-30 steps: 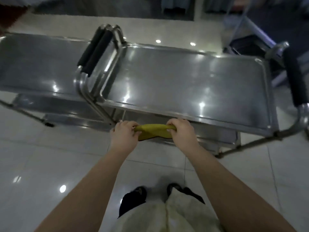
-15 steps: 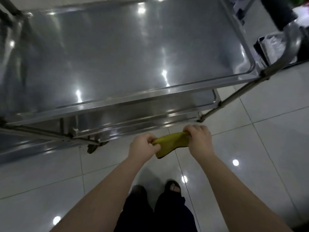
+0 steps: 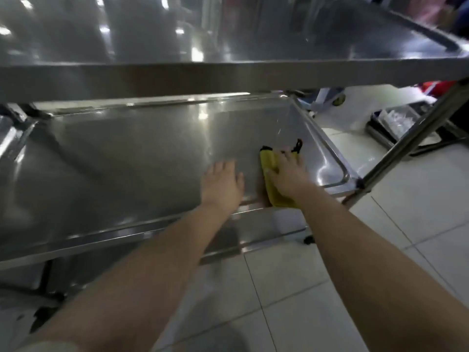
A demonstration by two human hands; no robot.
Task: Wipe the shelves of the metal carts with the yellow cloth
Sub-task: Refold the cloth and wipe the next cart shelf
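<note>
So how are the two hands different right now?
The right hand presses the yellow cloth; the left hand has only bare metal under it. The right hand is nearer the end rim of the lower shelf; the left hand is nearer its middle. Both are flat, fingers straight, over that shelf.

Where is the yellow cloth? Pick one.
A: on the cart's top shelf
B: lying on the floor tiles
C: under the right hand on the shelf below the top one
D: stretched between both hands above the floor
C: the right hand lies spread over the yellow cloth on the lower shelf, beneath the top shelf.
</note>
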